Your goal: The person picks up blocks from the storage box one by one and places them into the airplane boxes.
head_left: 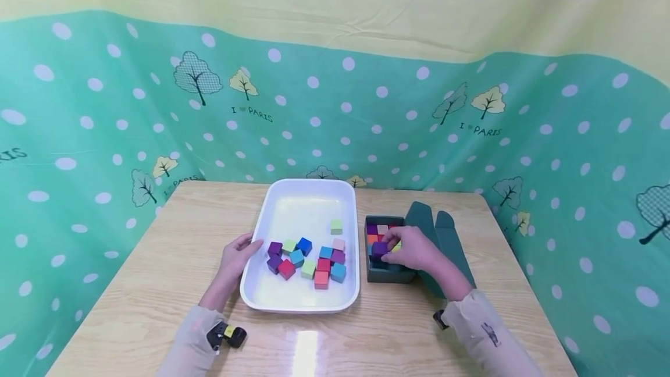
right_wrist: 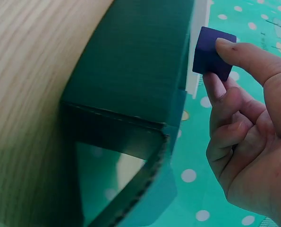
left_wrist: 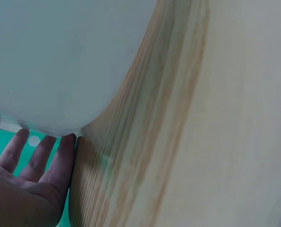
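My right hand (head_left: 413, 247) pinches a dark purple cube (right_wrist: 211, 52) between thumb and fingertips, above the dark green box (head_left: 389, 277). Inside this box, rows of coloured cubes show at the back, partly hidden by the hand. On the left, a white tray (head_left: 293, 304) holds several loose cubes, among them a blue cube (head_left: 304, 245), a red cube (head_left: 286, 269) and a light green cube (head_left: 336, 226). My left hand (head_left: 237, 258) grips the tray's left rim, thumb over the edge; in the left wrist view its fingers (left_wrist: 38, 158) touch the tray's outer side.
The box's dark green lid flaps (head_left: 439, 237) spread open to its right, under my right forearm. All this stands on a light wooden table (head_left: 173, 249). A green and yellow printed cloth (head_left: 314, 103) hangs behind and at both sides.
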The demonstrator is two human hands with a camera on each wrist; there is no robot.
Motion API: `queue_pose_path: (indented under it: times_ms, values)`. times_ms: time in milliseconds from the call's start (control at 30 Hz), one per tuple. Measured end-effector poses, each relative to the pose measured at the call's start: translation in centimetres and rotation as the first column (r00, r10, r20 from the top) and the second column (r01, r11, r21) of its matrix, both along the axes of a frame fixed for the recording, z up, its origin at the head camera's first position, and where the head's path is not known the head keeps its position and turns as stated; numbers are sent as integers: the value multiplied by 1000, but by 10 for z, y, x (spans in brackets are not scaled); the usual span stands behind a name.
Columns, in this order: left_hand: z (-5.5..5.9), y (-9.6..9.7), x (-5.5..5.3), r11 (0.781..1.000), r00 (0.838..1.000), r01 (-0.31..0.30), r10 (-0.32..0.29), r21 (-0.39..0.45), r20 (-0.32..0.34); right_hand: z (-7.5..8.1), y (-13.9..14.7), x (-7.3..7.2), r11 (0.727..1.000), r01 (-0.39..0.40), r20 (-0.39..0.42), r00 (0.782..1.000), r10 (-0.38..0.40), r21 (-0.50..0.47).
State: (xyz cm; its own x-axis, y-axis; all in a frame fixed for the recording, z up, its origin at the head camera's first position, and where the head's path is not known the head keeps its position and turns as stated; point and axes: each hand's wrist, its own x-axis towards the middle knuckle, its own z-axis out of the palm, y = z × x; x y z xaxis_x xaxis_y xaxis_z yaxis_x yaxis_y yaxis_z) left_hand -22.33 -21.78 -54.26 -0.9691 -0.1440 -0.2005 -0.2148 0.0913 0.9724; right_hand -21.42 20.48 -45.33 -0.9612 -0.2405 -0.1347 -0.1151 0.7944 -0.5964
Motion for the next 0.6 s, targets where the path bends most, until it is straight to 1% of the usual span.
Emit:
queue_pose_path:
  times_ms: [167, 267, 433, 600]
  values:
    - [0, 0, 0, 1000, 1000, 3, -3, 3, 1, -7, -2, -1, 1000, -7, 41, 999, 6, 14]
    - [0, -1, 0, 1000, 1000, 5, -5, 7, 2, -9, -3, -2, 999, -26, 57, 998, 25, 20]
    - [-1, -1, -1, 1000, 1000, 2, -2, 13, -6, -15, -3, -6, 997, -73, 56, 996, 72, 22]
    - [-3, -1, -1, 1000, 1000, 4, -3, 23, -19, -24, -4, -9, 995, -100, 54, 994, 99, 16]
